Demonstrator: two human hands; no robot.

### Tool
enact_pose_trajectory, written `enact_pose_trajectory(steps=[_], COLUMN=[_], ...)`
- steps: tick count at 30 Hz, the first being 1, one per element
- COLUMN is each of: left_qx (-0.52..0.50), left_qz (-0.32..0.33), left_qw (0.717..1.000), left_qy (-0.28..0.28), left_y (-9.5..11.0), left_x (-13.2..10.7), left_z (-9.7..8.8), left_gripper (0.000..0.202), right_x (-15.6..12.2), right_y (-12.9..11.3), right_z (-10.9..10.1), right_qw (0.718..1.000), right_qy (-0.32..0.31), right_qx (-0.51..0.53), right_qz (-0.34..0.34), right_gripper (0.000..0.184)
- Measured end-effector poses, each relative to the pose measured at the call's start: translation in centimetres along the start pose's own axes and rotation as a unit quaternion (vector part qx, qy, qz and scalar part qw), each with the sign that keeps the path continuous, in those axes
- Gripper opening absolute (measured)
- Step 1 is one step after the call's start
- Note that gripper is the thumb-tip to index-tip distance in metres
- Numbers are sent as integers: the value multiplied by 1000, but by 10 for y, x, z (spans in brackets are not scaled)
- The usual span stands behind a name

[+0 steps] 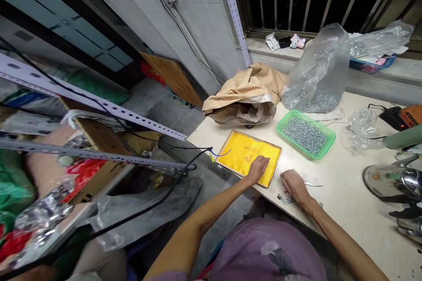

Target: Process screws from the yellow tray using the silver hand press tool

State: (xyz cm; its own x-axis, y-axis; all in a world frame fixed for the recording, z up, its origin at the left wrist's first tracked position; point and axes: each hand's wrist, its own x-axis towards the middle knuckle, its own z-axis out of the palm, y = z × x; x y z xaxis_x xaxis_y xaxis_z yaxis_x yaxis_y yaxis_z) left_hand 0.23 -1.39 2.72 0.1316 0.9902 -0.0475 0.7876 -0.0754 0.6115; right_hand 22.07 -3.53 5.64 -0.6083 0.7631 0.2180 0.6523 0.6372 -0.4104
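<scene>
Left hand (258, 167) flat and open on yellow tray (240, 151) at table (346, 189) edge. Right hand (294, 185) curled over bent metal piece (285, 199); grip unclear. Risk of shoving tray off edge, or knocking over green basket (305, 134) of pins nearby.

On the table (346, 175) I see the flat pad (242, 153) at the near edge, with the left hand (257, 169) on its right corner. The right hand (295, 186) lies just right of it, beside a bent metal piece (285, 199). The basket (306, 134) sits behind, and the paper sack (245, 94) and plastic bag (318, 72) lie farther back.
</scene>
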Motion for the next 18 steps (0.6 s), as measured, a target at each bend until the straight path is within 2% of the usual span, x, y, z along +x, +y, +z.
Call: enact_pose_trajectory(steps=[2, 3, 5, 8, 11, 14, 16, 18], left_qx=[-21, -23, -21, -4, 23, 68, 89, 92], left_qz=[-124, -154, -180, -189, -206, -222, -228, -227], left_qw=[992, 988, 983, 982, 978, 971, 968, 969], left_qy=[8, 7, 2, -12, -37, -59, -52, -30], left_y=[6, 9, 15, 21, 24, 23, 20, 16], left_x=[27, 38, 54, 62, 61, 57, 53, 48], left_z=[5, 8, 15, 21, 19, 12, 7, 3], left_gripper=[31, 33, 36, 37, 39, 36, 34, 32], right_x=[19, 29, 42, 39, 13, -10, -11, 1], right_y=[10, 17, 29, 36, 25, 6, -4, -9], right_z=[-26, -39, -61, -76, -65, -35, -12, 10], right_qw=[992, 982, 956, 937, 940, 939, 932, 925], right_qy=[100, 150, 222, 254, 224, 158, 117, 91], right_qx=[21, 18, 12, 22, 53, 126, 168, 187], right_qz=[74, 117, 189, 240, 253, 279, 300, 317], right_gripper=[28, 30, 40, 44, 40, 39, 41, 45])
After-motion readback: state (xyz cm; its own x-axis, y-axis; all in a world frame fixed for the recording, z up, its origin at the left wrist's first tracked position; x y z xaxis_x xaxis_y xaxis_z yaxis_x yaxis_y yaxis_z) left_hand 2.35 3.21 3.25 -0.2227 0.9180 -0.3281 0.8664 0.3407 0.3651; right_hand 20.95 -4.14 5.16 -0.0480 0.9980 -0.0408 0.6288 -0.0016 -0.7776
